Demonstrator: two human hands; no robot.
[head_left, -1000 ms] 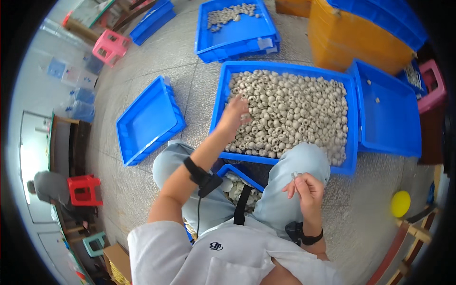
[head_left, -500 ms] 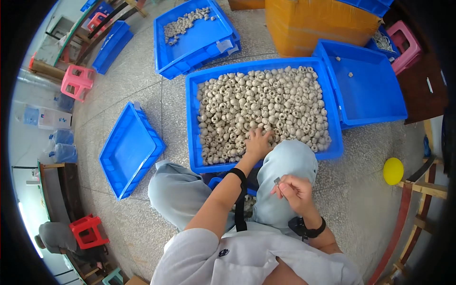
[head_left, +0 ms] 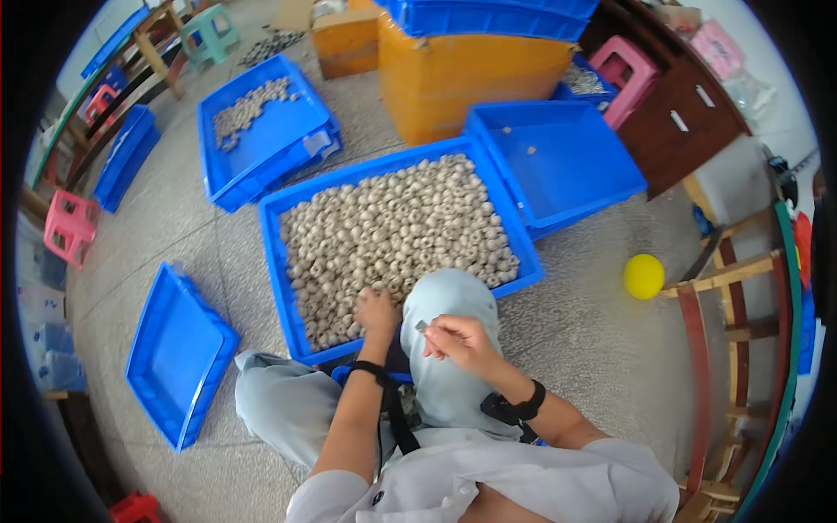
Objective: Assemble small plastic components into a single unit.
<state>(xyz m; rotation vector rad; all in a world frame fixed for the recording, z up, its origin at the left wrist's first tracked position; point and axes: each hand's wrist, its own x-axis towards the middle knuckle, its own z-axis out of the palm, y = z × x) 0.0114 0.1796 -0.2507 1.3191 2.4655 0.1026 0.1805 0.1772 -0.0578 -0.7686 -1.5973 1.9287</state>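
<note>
My left hand [head_left: 377,315] reaches down to the near edge of a heap of small round beige pieces with holes [head_left: 397,213]. Its fingers are curled in against the pieces; what they grip, if anything, is hidden. The heap fills a large blue tray [head_left: 272,253] in front of my knees. Above my right knee, my right hand [head_left: 462,342] is closed in a pinch on a small flat grey piece, maybe metal [head_left: 422,326], which sticks out past the fingertips.
Another blue tray [head_left: 567,166] with a few pieces adjoins the right side. A stacked blue tray [head_left: 253,144] with some pieces stands far left; a tilted blue tray [head_left: 179,349] lies nearer. Behind is a large orange-brown box [head_left: 453,83]. A yellow round object [head_left: 643,276] is right.
The view has swung right, so the surroundings sit further left. My left hand has drawn back toward the tray's near edge, its fingers more curled. My right hand keeps its pinch.
</note>
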